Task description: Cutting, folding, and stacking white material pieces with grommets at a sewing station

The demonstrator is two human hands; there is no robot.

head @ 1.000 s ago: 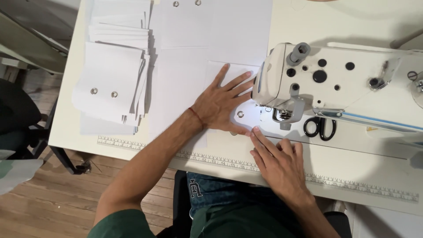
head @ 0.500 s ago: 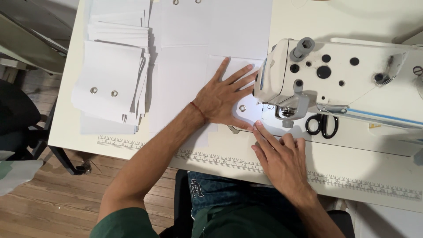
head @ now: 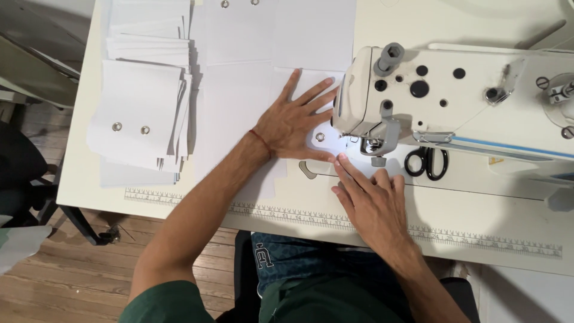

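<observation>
Under the head of the white sewing machine [head: 454, 101], a white cloth piece [head: 251, 107] with a metal eyelet [head: 320, 137] is pressed flat on the table [head: 466, 203]. It is held by the left hand [head: 293, 122], fingers spread, and by the right hand [head: 373, 200], fingers together and flat; nothing is clamped. Black scissors [head: 426, 162] lie beside the needle. A stack of white pieces [head: 143, 113] is noted at the left, and a printed ruler strip [head: 287, 213] along the near edge.

White worktop [head: 466, 206] with sewing gear
On it: a sewing machine [head: 454, 101], black scissors [head: 426, 162], stacked white fabric pieces [head: 143, 107].
</observation>
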